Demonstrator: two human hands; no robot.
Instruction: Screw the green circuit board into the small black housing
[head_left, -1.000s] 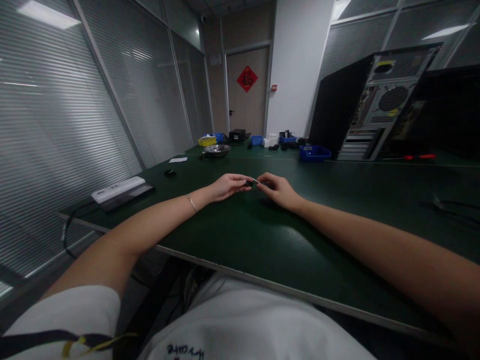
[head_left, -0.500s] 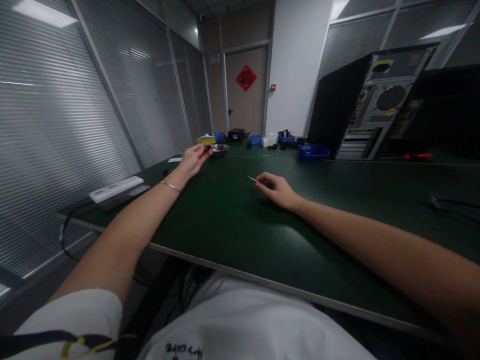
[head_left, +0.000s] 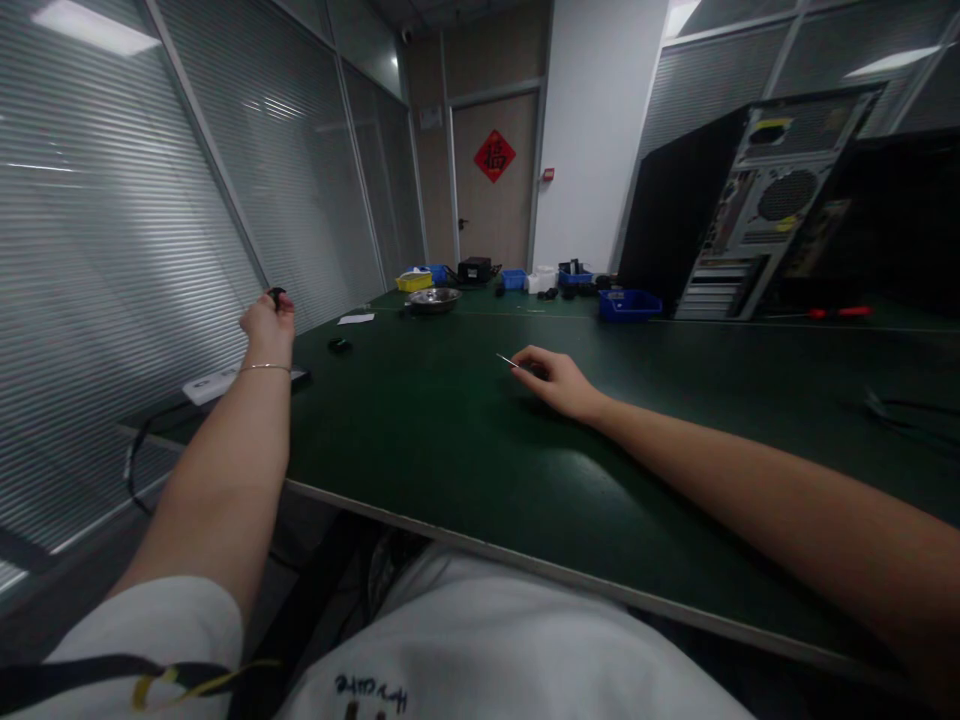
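Note:
My left hand (head_left: 266, 325) is raised at the left, beyond the power strip (head_left: 210, 385), its fingers closed around a small black object (head_left: 277, 295) whose kind I cannot make out. My right hand (head_left: 553, 382) rests low over the green table (head_left: 420, 430), right of the middle. Between its thumb and fingers it pinches a thin metal-tipped tool (head_left: 505, 359), pointing left; the rest is hidden in the palm. A small dark item (head_left: 339, 345) lies on the table to the right of my left hand. Farther back sits a shallow metal bowl (head_left: 433, 300).
An open computer case (head_left: 780, 200) stands at the right, with a blue bin (head_left: 628, 305) beside it. Along the back are a yellow bin (head_left: 414, 282), a black box (head_left: 474, 269) and small blue bins (head_left: 514, 279). A white paper (head_left: 355, 318) lies at the left edge.
My left hand has swung left from beside the metal bowl to the table's left side, carrying the small black object. My right hand has stayed in place with its tool.

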